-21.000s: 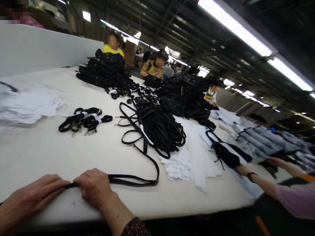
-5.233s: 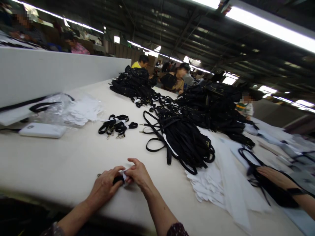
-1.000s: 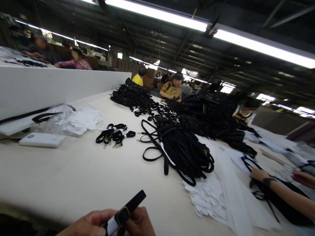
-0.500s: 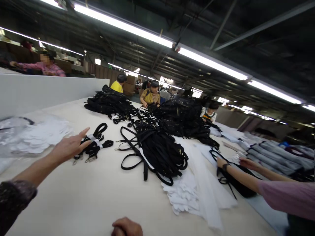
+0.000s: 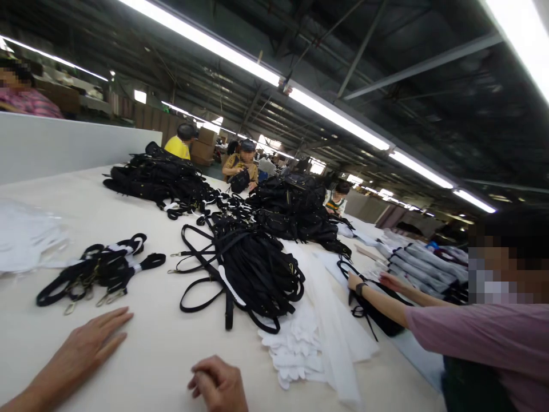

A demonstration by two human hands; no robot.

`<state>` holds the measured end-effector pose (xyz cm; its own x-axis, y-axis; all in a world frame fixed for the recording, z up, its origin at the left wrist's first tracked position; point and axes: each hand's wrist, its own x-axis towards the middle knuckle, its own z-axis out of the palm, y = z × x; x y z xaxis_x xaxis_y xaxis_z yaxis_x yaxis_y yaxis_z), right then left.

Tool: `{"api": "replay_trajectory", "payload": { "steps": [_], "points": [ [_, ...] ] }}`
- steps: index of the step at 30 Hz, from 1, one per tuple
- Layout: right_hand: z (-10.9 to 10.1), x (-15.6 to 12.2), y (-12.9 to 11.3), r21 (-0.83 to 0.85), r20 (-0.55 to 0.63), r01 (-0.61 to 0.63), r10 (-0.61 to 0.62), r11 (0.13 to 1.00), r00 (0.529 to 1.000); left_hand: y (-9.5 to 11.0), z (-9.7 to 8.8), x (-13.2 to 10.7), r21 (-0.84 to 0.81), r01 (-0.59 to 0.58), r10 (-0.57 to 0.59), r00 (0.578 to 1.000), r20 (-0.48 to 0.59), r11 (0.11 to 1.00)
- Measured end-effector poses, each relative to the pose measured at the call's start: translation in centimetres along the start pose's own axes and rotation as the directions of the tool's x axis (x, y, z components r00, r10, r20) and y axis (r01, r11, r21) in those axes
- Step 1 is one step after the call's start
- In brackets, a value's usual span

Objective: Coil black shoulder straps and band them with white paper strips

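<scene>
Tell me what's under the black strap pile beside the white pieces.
The black strap pile sits partly on white scalloped pieces and the cream table; whatever lies beneath its middle is covered and cannot be seen.

Bare left hand and right hand

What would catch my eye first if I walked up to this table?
Heaped black straps fill the middle of the long cream table, with larger black piles behind them. White cut pieces lie to their right. A co-worker in a mauve top reaches in from the right, while the person's left hand and right hand lie at the bottom.
</scene>
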<state>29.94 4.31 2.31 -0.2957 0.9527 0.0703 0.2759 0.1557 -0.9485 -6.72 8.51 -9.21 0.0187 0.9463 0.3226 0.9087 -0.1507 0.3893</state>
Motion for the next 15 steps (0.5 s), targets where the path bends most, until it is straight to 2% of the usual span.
{"api": "replay_trajectory", "payload": {
  "steps": [2, 4, 7, 9, 11, 13, 15],
  "points": [
    [-2.0, 2.8, -1.8, 0.046, -0.013, -0.002, 0.002, 0.999, 1.000, 0.0, -0.1, 0.0, 0.013, 0.001, -0.001, 1.000, -0.002, 1.000],
    [-3.7, 6.0, -2.8, 0.012, -0.038, 0.005, -0.005, 1.000, 0.999, 0.4, -0.4, 0.1, 0.027, 0.008, -0.008, 1.000, -0.010, 1.000],
    [-4.6, 10.8, -3.4, -0.201, -0.031, 0.029, -0.036, 0.979, 0.999, 0.8, -0.5, 0.0, 0.043, 0.008, -0.007, 1.000, -0.022, 0.999],
    [-4.1, 13.9, -3.5, -0.443, 0.024, 0.101, -0.101, 0.891, 0.995, 0.9, -0.4, -0.1, 0.050, 0.008, -0.007, 1.000, -0.028, 0.999],
    [-2.7, 16.8, -3.7, -0.628, 0.098, 0.189, -0.165, 0.755, 0.981, 0.7, -0.1, -0.1, 0.049, 0.011, -0.009, 0.999, -0.033, 0.999],
    [-0.8, 19.6, -3.7, -0.708, 0.160, 0.251, -0.197, 0.660, 0.967, 0.3, 0.2, -0.2, 0.033, 0.003, -0.002, 0.999, -0.040, 0.999],
    [1.4, 22.0, -3.6, -0.738, 0.209, 0.289, -0.201, 0.610, 0.957, -0.1, 0.5, -0.3, -0.002, -0.013, 0.013, 0.998, -0.054, 1.000]
  ]
}}
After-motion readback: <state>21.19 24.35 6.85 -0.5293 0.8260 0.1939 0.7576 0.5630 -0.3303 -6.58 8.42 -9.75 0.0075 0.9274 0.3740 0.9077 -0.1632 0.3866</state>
